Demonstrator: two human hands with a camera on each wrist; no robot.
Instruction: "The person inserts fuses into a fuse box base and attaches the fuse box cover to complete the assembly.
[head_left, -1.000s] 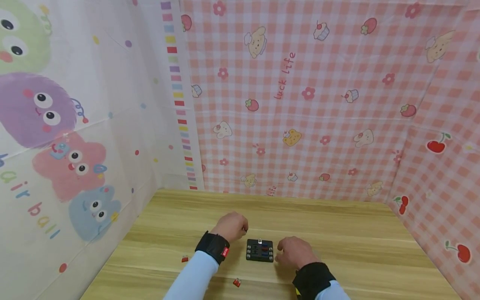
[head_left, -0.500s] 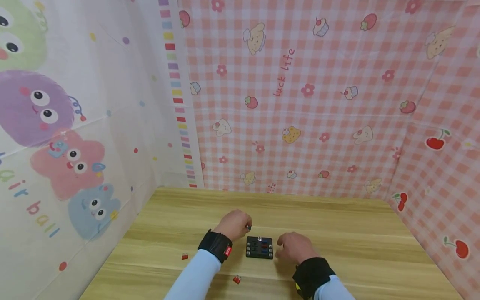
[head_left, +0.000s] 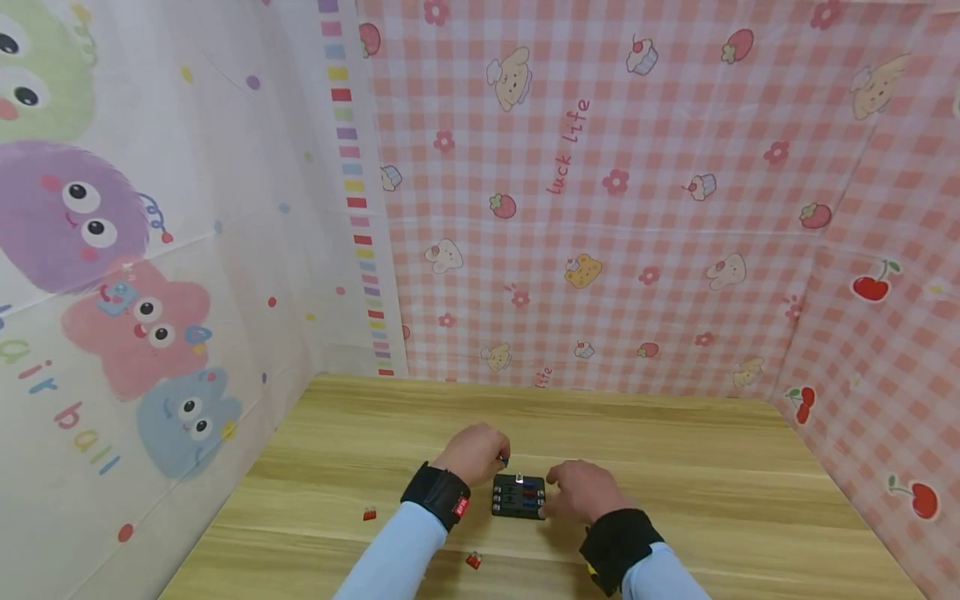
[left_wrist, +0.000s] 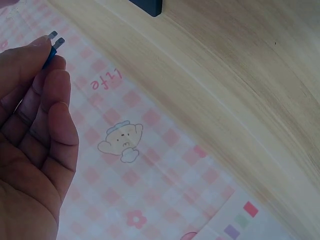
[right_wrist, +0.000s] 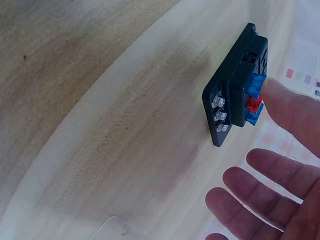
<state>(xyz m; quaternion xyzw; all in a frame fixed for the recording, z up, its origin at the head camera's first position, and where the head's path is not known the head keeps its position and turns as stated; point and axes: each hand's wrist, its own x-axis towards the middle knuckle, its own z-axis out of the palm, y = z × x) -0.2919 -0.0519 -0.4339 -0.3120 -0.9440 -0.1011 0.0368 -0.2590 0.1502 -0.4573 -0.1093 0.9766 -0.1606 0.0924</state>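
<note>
My left hand [head_left: 474,454] pinches a blue blade fuse [left_wrist: 51,55] between thumb and fingers, its two metal prongs pointing outward. It hovers just behind and left of a black fuse block [head_left: 510,511] lying on the table. Along the block's right side sit blue fuses [right_wrist: 255,86] with a red fuse [right_wrist: 254,104] between them; slots at its left look unfilled. At the block's right edge is my right hand [head_left: 585,492], fingers loosely extended. In the right wrist view its thumb is beside the nearest blue fuse; whether they touch, I cannot tell.
Two loose red fuses [head_left: 370,515] lie on the wooden table [head_left: 675,450], one far left and one nearer the front. A clear plastic piece [right_wrist: 114,230] shows low in the right wrist view. Patterned cloths [head_left: 600,225] enclose the table's back and sides.
My left hand has moved right, bringing the blue fuse closer to the block's rear edge. My right hand has shifted slightly left to the block's right edge.
</note>
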